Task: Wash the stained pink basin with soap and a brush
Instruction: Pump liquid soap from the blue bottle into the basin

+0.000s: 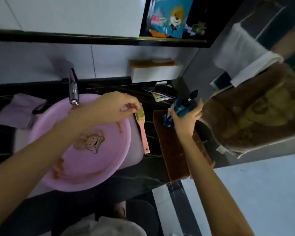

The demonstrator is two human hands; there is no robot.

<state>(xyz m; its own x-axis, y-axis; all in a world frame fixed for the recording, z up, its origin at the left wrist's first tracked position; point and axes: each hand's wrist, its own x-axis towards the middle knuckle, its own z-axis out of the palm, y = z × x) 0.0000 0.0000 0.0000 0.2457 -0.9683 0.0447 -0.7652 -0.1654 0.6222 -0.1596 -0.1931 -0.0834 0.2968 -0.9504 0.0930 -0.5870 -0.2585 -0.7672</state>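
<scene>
The pink basin (99,160) sits in the sink under the tap, with orange-brown stains along its rim and a cartoon print on its bottom. A brush (142,128) with a pink handle and yellow bristles lies along the basin's right edge. My left hand (116,108) reaches across the basin and pinches the brush at its bristle end. My right hand (187,118) grips a blue pump soap bottle (182,108) on the counter to the right.
The chrome tap (73,92) hangs over the basin's far rim. A folded lilac cloth (19,111) lies at the left. A brown cloth (174,150) covers the counter on the right, and a brown towel (255,113) hangs beside it. A white wall box (153,72) sits behind.
</scene>
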